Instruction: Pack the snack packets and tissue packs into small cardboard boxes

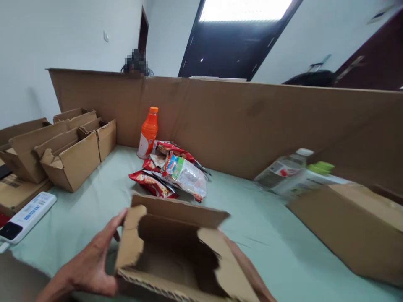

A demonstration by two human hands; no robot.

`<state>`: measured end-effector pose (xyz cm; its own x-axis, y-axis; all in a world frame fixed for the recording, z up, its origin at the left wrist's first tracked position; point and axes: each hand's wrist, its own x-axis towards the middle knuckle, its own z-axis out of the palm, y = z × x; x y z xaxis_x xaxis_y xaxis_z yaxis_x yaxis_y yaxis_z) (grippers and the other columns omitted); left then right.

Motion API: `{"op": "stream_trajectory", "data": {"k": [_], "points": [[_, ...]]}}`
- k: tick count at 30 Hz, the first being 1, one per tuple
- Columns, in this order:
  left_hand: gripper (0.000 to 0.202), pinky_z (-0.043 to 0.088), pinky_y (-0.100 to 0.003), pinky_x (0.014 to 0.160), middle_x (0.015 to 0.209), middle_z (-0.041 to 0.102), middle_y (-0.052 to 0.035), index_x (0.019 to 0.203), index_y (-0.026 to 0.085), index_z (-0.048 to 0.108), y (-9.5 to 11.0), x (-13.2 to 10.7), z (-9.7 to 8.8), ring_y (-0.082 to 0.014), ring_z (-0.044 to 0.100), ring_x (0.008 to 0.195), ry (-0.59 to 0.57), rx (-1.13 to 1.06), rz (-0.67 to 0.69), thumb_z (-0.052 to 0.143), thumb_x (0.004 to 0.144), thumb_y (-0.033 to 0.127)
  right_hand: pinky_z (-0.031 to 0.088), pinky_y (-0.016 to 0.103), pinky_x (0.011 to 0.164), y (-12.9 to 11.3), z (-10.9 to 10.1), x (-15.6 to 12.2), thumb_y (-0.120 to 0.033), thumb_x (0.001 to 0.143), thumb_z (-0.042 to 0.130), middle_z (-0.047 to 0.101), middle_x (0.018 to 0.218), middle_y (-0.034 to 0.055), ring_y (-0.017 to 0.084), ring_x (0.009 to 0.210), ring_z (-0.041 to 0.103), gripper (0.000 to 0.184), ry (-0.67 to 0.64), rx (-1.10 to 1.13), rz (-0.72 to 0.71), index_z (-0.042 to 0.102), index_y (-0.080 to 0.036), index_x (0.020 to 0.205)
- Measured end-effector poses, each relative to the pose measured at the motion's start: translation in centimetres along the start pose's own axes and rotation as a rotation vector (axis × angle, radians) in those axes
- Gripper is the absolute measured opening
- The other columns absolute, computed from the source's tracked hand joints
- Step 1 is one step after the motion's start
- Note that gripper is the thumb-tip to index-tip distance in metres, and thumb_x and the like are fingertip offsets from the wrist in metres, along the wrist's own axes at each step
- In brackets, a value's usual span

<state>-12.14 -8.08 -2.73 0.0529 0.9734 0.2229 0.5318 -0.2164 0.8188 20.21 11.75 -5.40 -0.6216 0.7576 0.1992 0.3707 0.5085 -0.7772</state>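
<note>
An open brown cardboard box (176, 247) with raised flaps sits at the near edge of the pale green table (264, 235). My left hand (91, 264) grips its left side, thumb up along the torn flap. My right hand (248, 268) lies against the box's right side, mostly hidden behind the flap; its fingers do not show. Just beyond the box lies a pile of snack packets (173, 172), and behind them stands an orange drink bottle (147, 133).
Several open cardboard boxes (66, 151) stand at the left. A white device (27, 216) lies near them. Two bottles (292, 172) lie on their sides by a closed cardboard box (355, 226) at the right. A cardboard wall (252, 121) closes the far side; a person's head shows behind it.
</note>
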Motion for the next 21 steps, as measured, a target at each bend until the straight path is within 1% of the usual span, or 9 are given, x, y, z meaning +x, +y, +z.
{"op": "stream_trajectory", "data": {"k": [2, 4, 7, 9, 11, 13, 17, 19, 21], "points": [[0.111, 0.040, -0.064, 0.116, 0.170, 0.023, -0.0104, 0.163, 0.040, 0.006, 0.5, -2.0, -2.4, -0.0448, 0.035, 0.149, 0.172, 0.137, -0.079, 0.077, 0.078, 0.050, 0.062, 0.041, 0.065, -1.4, 2.4, 1.8, -0.065, 0.093, 0.047, 0.079, 0.084, 0.0100, 0.031, 0.079, 0.075, 0.055, -0.017, 0.269, 0.157, 0.081, -0.023, 0.101], [0.103, 0.047, -0.063, 0.111, 0.168, 0.028, -0.0094, 0.162, 0.041, 0.009, 0.4, -3.6, -4.2, -0.0441, 0.041, 0.146, 0.388, 0.266, -0.178, 0.073, 0.082, 0.054, 0.061, 0.044, 0.073, -2.2, 4.6, 3.7, -0.071, 0.090, 0.047, 0.079, 0.095, 0.0145, 0.032, 0.089, 0.075, 0.065, -0.007, 0.432, 0.251, 0.080, -0.017, 0.101], [0.108, 0.045, -0.066, 0.111, 0.163, 0.035, -0.0140, 0.163, 0.034, 0.010, -0.6, -4.4, -5.0, -0.0449, 0.044, 0.143, 0.746, 0.412, -0.350, 0.072, 0.079, 0.061, 0.058, 0.043, 0.073, -2.4, 7.1, 5.5, -0.074, 0.082, 0.058, 0.078, 0.095, 0.0157, 0.031, 0.091, 0.073, 0.065, -0.010, 0.483, 0.275, 0.080, -0.015, 0.099], [0.114, 0.037, -0.066, 0.117, 0.161, 0.034, -0.0191, 0.164, 0.025, 0.008, -1.5, -3.3, -4.9, -0.0450, 0.038, 0.147, 0.904, 0.480, -0.425, 0.073, 0.077, 0.061, 0.057, 0.041, 0.070, -2.2, 7.9, 5.7, -0.072, 0.080, 0.062, 0.078, 0.096, 0.0149, 0.031, 0.091, 0.073, 0.062, -0.013, 0.473, 0.254, 0.079, -0.016, 0.099], [0.119, 0.033, -0.064, 0.120, 0.160, 0.032, -0.0236, 0.163, 0.016, 0.006, -2.5, -1.3, -4.8, -0.0450, 0.032, 0.150, 0.950, 0.515, -0.444, 0.074, 0.075, 0.057, 0.056, 0.041, 0.070, -1.9, 8.2, 5.4, -0.072, 0.078, 0.064, 0.078, 0.104, 0.0157, 0.033, 0.094, 0.072, 0.059, -0.005, 0.460, 0.224, 0.078, -0.017, 0.096], [0.120, 0.033, -0.064, 0.119, 0.159, 0.032, -0.0258, 0.162, 0.012, 0.006, -3.4, 1.5, -4.9, -0.0454, 0.029, 0.151, 0.939, 0.528, -0.444, 0.076, 0.073, 0.051, 0.057, 0.044, 0.077, -1.8, 8.2, 4.8, -0.070, 0.079, 0.064, 0.076, 0.115, 0.0168, 0.034, 0.102, 0.071, 0.055, 0.007, 0.447, 0.194, 0.077, -0.018, 0.091], [0.120, 0.038, -0.060, 0.117, 0.156, 0.037, -0.0258, 0.162, 0.012, 0.009, -5.3, 8.7, -5.8, -0.0437, 0.035, 0.148, 0.900, 0.546, -0.454, 0.083, 0.072, 0.040, 0.052, 0.050, 0.099, -1.5, 8.0, 4.1, -0.060, 0.082, 0.065, 0.075, 0.117, 0.0163, 0.034, 0.114, 0.068, 0.042, 0.009, 0.425, 0.129, 0.076, -0.020, 0.085], [0.106, 0.041, -0.060, 0.114, 0.155, 0.039, -0.0233, 0.161, 0.014, 0.019, -6.3, 12.7, -6.7, -0.0426, 0.040, 0.144, 0.902, 0.553, -0.479, 0.083, 0.079, 0.038, 0.049, 0.051, 0.102, -1.4, 8.0, 4.1, -0.056, 0.082, 0.066, 0.076, 0.116, 0.0167, 0.034, 0.113, 0.069, 0.038, 0.002, 0.415, 0.095, 0.076, -0.019, 0.085], [0.074, 0.044, -0.061, 0.110, 0.155, 0.042, -0.0172, 0.154, 0.020, 0.037, -7.3, 16.6, -7.6, -0.0388, 0.047, 0.138, 0.917, 0.559, -0.508, 0.073, 0.092, 0.038, 0.050, 0.050, 0.102, -1.2, 8.0, 4.4, -0.052, 0.083, 0.065, 0.076, 0.114, 0.0174, 0.033, 0.111, 0.070, 0.035, -0.008, 0.407, 0.062, 0.076, -0.019, 0.085]]}}
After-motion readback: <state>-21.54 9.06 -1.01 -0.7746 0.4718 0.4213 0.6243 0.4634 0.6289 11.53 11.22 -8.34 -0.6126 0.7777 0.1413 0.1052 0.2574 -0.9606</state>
